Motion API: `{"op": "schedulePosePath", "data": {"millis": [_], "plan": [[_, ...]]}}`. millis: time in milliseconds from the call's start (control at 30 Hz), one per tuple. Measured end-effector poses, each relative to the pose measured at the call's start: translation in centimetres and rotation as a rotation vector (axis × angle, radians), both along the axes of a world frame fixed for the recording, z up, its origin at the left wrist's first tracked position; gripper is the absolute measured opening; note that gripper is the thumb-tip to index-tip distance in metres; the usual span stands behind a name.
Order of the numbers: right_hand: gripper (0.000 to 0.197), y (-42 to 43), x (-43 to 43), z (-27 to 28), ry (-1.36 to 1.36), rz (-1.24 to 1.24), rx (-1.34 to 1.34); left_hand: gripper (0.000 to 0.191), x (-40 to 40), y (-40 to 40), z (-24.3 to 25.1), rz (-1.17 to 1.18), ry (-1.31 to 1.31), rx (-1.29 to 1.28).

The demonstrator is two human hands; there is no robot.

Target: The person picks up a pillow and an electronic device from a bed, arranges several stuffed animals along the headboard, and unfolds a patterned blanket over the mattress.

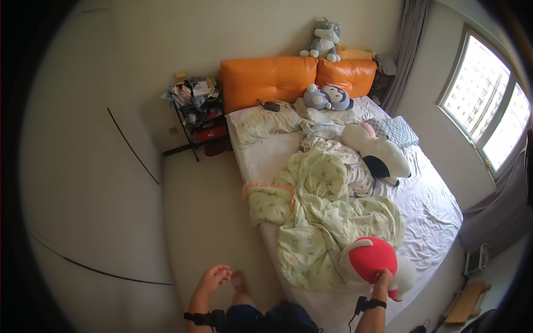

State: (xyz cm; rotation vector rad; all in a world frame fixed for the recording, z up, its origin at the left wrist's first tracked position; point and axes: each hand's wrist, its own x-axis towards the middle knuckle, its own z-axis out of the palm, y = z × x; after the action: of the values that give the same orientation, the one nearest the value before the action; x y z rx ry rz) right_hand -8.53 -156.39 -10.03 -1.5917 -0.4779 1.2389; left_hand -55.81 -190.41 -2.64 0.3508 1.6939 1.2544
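Note:
My right hand [383,278] grips a red and white plush toy [372,258] at the foot of the bed, its fingers on the red part. My left hand [216,276] is held over the floor left of the bed, fingers curled, with nothing seen in it. A rumpled green patterned quilt [316,233] lies beside the plush toy and across the middle of the bed. Farther up lie a large white plush toy [387,156], a purple and white plush toy [329,98], a textured grey-blue pillow [395,131] and a patterned pillow [264,123] with a dark object [271,107] on it.
An orange padded headboard [268,81] carries a grey and white plush dog [327,39]. A cluttered bedside rack [200,120] stands left of it. A window [476,87] with grey curtains [406,54] is at right. A wooden board [465,303] lies at lower right.

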Motion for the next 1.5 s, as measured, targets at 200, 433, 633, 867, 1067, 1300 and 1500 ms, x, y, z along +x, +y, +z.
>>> {"op": "schedulePosePath", "data": {"millis": [200,433,633,867,1067,1300,1500], "plan": [[0.013,-1.9,-10.8,15.2,-0.012,0.186,0.105,0.024,-13.0,6.8,3.7,-0.141,0.058,0.088],[0.013,-4.5,-23.2,23.7,0.340,0.351,0.145,0.056,-19.1,18.5,7.8,-0.597,0.338,0.254],[0.013,0.5,-34.0,24.4,0.417,0.573,0.097,0.073,-22.0,30.5,9.8,-0.784,1.246,0.712],[0.013,12.5,-44.3,25.4,0.526,0.612,0.150,0.039,-29.5,38.2,13.0,-0.764,0.731,0.844],[0.019,19.4,-49.0,23.1,-0.316,0.658,0.532,0.027,-34.7,43.2,18.6,-0.725,1.044,0.769],[0.018,19.4,-48.0,14.3,-0.042,0.406,0.193,0.058,-47.1,52.3,24.3,-0.074,0.526,0.715],[0.022,21.8,-55.0,12.5,-0.712,0.317,0.269,0.044,-63.8,63.3,33.2,0.237,0.777,0.968]]}}
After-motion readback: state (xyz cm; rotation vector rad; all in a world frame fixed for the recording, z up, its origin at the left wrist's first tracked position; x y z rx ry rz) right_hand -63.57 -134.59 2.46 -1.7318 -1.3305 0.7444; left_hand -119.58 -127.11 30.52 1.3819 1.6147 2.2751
